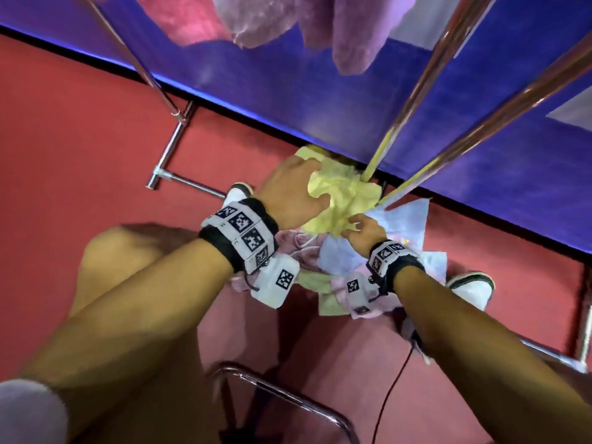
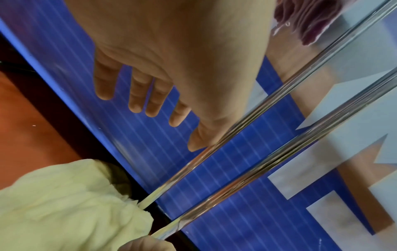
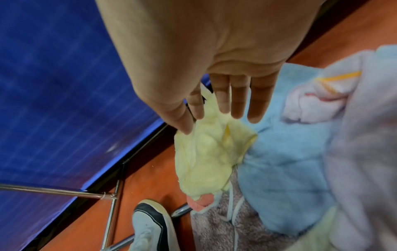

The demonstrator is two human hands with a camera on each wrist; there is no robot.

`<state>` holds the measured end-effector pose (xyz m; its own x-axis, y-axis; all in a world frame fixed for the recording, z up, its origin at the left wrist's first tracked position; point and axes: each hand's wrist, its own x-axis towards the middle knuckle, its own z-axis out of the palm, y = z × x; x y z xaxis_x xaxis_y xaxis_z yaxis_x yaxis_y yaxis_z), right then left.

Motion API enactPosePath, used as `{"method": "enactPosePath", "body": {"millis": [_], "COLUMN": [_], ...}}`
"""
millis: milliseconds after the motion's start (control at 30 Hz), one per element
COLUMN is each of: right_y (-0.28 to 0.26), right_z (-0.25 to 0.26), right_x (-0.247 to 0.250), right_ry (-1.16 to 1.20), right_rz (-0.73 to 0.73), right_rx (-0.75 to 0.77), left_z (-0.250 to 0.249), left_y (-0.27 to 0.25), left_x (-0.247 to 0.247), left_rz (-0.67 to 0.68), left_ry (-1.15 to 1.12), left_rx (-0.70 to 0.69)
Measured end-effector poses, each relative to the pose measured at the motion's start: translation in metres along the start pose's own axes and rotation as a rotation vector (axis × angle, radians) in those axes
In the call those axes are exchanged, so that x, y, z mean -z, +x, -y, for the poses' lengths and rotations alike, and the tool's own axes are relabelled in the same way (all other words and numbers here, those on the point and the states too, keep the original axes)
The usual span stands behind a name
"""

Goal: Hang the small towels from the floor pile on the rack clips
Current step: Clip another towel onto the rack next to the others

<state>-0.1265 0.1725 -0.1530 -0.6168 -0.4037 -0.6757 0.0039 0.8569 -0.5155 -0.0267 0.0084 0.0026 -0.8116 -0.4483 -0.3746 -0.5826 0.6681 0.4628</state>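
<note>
Yellow towel (image 1: 344, 200), light-blue towel (image 1: 405, 219), red floor (image 1: 80, 123).

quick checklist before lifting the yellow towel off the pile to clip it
1. Right hand has the yellow towel: ok, thumb and forefinger pinch its edge.
2. Left hand has it too: not ok, fingers are spread above the cloth in the left wrist view, with no grip.
3. Towel free of the rack legs: cannot tell, it bunches right at their feet.
4. Towel clear of the others: not ok, it lies over the blue towel and a grey towel.
5. Free clip overhead: cannot tell, only hanging pink towels show, no clips.
</note>
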Motion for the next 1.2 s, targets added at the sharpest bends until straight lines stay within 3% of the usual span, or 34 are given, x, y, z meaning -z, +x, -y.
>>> {"method": "enactPosePath", "body": {"millis": [133, 300, 467, 600, 667, 733, 800, 900, 1000, 1100, 1200], "right_y": [0.034, 0.063, 0.057, 0.016, -0.009, -0.04, -0.073, -0.128, -0.178, -0.222, -0.256], "right_z": [-0.003, -0.011, -0.017, 0.005, 0.014, 0.023, 0.03, 0.035, 0.032, 0.027, 0.031], "right_x": [-0.02, -0.028, -0.031, -0.013, 0.009, 0.031, 0.049, 0.07, 0.086, 0.096, 0.109], "right_ry": [0.172, 0.101, 0.083, 0.17, 0.071, 0.068, 0.154, 0.26, 0.379, 0.456, 0.465], "right_rz": [0.11, 0.196, -0.051, -0.175, -0.262, -0.344, -0.366, -0.284, -0.296, -0.339, -0.529], "right_rx": [-0.034, -0.116, -0.106, 0.094, 0.217, 0.338, 0.443, 0.509, 0.558, 0.626, 0.708], "left_z": [0.019, 0.031, 0.023, 0.008, -0.005, -0.021, -0.041, -0.066, -0.074, -0.072, -0.086], "left_y": [-0.007, -0.013, -0.004, 0.002, 0.004, 0.003, -0.005, -0.025, -0.044, -0.073, -0.108], "left_x": [-0.01, -0.019, -0.02, -0.012, -0.01, -0.009, -0.011, -0.015, -0.018, -0.02, -0.01], "left_rz": [0.067, 0.085, 0.108, 0.129, 0.149, 0.142, 0.177, 0.261, 0.271, 0.303, 0.235], "left_ry": [0.088, 0.076, 0.111, 0.082, 0.057, 0.04, 0.043, 0.048, -0.02, -0.248, -0.424], "left_rx": [0.062, 0.106, -0.005, -0.083, -0.142, -0.275, -0.45, -0.579, -0.605, -0.601, -0.641]}}
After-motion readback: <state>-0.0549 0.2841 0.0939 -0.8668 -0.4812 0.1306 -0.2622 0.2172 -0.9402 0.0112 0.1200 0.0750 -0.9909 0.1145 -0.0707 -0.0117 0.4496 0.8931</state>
